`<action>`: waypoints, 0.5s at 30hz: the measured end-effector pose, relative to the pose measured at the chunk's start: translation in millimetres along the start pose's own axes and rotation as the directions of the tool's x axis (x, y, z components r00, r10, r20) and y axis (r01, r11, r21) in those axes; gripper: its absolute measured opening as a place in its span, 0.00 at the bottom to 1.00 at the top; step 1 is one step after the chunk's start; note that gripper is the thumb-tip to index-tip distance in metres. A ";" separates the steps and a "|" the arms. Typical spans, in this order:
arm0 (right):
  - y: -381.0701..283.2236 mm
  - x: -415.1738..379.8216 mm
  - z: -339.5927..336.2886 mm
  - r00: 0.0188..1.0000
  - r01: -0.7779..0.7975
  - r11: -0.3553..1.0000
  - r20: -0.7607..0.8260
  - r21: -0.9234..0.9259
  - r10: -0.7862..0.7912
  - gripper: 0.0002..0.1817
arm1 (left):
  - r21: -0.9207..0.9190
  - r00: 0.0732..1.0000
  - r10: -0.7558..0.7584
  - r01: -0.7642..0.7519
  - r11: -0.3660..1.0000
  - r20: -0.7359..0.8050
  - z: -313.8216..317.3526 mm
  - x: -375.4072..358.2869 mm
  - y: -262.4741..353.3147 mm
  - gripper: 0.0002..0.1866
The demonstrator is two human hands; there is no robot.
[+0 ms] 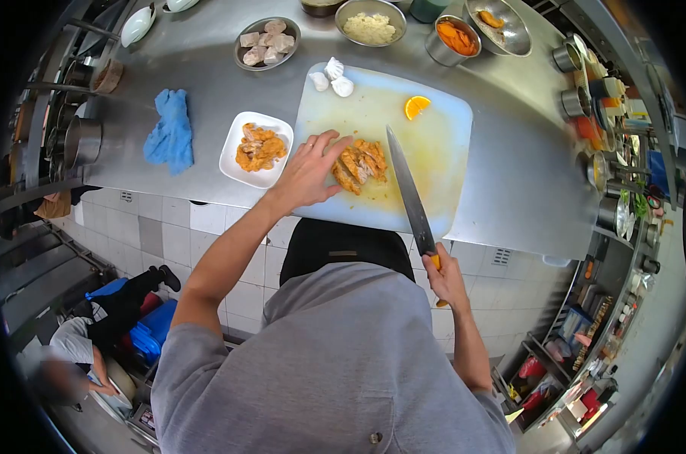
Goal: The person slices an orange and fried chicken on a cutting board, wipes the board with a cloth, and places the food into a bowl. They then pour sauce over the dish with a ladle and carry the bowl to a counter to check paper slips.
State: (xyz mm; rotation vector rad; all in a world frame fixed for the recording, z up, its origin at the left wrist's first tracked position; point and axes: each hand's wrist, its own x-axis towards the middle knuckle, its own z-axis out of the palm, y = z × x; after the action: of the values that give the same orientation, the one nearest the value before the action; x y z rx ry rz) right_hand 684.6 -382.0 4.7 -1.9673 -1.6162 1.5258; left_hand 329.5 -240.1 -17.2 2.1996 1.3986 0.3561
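Observation:
My right hand (446, 281) is wrapped round the yellow handle of a long knife (409, 189), its blade lying over the right part of a white cutting board (449, 144). Beside the blade, sliced fried meat (360, 163) rests on the board. My left hand (310, 170) touches the left side of that meat, thumb and fingers apart. Left of this hand, a square white dish (229, 157) holds more fried pieces (259, 147). An orange wedge (416, 107) and white piped-looking lumps (342, 86) sit on the board's upper part.
Along the back stand bowls of pale chunks (267, 45), minced food (369, 29) and orange slices (456, 38). A blue cloth (170, 132) lies at left. Pots and shelves line both sides. Another person (74, 340) sits at lower left.

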 end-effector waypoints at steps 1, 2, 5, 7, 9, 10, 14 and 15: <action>4.9 -2.2 1.9 0.999 -0.028 1.000 0.026 0.009 0.028 0.11 | 0.015 1.000 0.016 -0.016 1.000 0.026 -0.3 7.2 1.0 0.52; 9.9 -2.7 4.6 0.997 -0.055 0.998 0.052 0.019 0.054 0.11 | 0.032 0.998 0.033 -0.035 0.999 0.053 -0.5 14.0 2.2 0.53; 11.1 3.1 15.2 0.993 -0.031 0.996 0.119 0.087 0.021 0.12 | 0.076 0.989 0.057 -0.068 0.995 0.138 -0.9 29.4 8.0 0.51; 4.8 11.0 21.2 0.988 -0.016 0.994 0.155 0.110 -0.002 0.12 | 0.073 0.979 0.032 -0.048 0.996 0.203 1.0 35.7 9.0 0.49; -4.0 13.9 21.1 0.984 -0.041 0.987 0.178 0.155 0.013 0.10 | 0.060 0.973 -0.010 -0.004 0.998 0.229 -0.3 37.5 10.8 0.47; -8.4 15.1 20.0 0.981 -0.061 0.983 0.189 0.173 0.028 0.10 | 0.047 0.974 -0.040 0.030 0.998 0.224 -2.5 36.1 12.7 0.46; -29.4 16.1 12.2 0.964 -0.136 0.962 0.254 0.235 0.074 0.09 | -0.004 0.992 -0.069 0.070 0.998 0.105 0.4 20.5 7.4 0.43; -34.5 18.1 11.0 0.959 -0.127 0.966 0.276 0.226 0.061 0.09 | -0.016 0.994 -0.085 0.087 0.996 0.070 -4.5 13.7 6.3 0.42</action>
State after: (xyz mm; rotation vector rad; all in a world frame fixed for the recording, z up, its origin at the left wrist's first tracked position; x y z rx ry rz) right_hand 652.4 -358.6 12.2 -1.7925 -1.3576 1.9950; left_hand 338.2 -228.7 -10.6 2.1086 1.4412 0.2593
